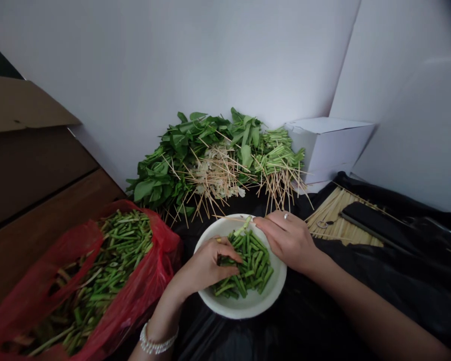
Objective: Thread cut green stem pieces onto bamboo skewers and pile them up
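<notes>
- The left hand [206,264] is reaching into the white bowl [248,306], its fingers [231,255] curling down onto the cut green stems [253,263] and its thumb closing beneath them, so a few pieces are sitting pinched between thumb and fingertips.
- The right hand [290,239] is hovering over the bowl's far rim, its fingertips pressing together on a thin skewer [229,217] that is pointing left across the bowl.
- One pale green stem piece [245,224] is lying just beside the right fingertips, against the skewer; whether it is threaded on I cannot tell.
- A bead bracelet [158,343] is circling the left wrist, and a ring [285,216] is showing on the right hand.
- A red plastic bag [161,255] of longer stems is sitting left of the bowl.
- Leafy greens [180,150] and loose bamboo skewers [334,220] are lying beyond, on a black sheet [361,281].
</notes>
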A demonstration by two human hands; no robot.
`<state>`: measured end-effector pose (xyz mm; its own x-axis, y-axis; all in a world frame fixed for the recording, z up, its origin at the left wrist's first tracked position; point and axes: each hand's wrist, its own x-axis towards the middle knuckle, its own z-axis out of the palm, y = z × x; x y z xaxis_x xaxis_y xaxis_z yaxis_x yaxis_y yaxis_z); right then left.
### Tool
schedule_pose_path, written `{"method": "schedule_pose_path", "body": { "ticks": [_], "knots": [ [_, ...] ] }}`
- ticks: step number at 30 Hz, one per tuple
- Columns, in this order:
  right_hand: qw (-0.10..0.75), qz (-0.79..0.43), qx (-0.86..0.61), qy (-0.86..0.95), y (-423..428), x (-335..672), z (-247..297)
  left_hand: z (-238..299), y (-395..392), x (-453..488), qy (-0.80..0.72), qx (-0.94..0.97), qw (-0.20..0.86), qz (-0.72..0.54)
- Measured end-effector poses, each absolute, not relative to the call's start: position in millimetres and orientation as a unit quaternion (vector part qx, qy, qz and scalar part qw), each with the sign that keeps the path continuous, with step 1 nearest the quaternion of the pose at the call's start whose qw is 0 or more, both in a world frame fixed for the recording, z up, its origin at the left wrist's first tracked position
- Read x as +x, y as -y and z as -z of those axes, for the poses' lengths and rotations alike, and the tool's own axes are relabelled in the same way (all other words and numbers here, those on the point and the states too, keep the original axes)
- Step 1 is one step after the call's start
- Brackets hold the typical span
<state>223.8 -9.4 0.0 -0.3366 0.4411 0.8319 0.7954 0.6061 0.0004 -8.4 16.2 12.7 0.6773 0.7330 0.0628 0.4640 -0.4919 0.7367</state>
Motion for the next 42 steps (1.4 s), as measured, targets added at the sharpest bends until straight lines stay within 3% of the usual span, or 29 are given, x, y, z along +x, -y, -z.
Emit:
{"method": "schedule_pose_path", "body": {
  "ticks": [4,10,14,21,26,42],
  "knots": [
    [0.42,0.213,-0.39,0.791,8.5,223.4,-0.7,-11.5,-13.2,-8.3,-0.352,0.88,0.287,-0.138],
    [0.422,0.208,-0.388,0.793,7.6,223.5,0.8,-9.9,-10.0,-10.4,-0.347,0.887,0.277,-0.127],
    [0.423,0.212,-0.388,0.791,7.4,224.4,0.9,-8.9,-12.8,-7.8,-0.355,0.846,0.357,-0.174],
    [0.423,0.217,-0.389,0.789,6.8,225.8,1.6,-8.9,-22.1,-7.8,-0.358,0.646,0.545,-0.397],
    [0.42,0.21,-0.39,0.792,7.1,226.0,1.7,-4.3,-28.9,-11.1,-0.382,0.518,0.577,-0.502],
    [0.389,0.218,-0.385,0.808,7.2,224.7,1.3,-4.2,-35.3,-16.4,-0.334,0.351,0.691,-0.536]
  ]
}}
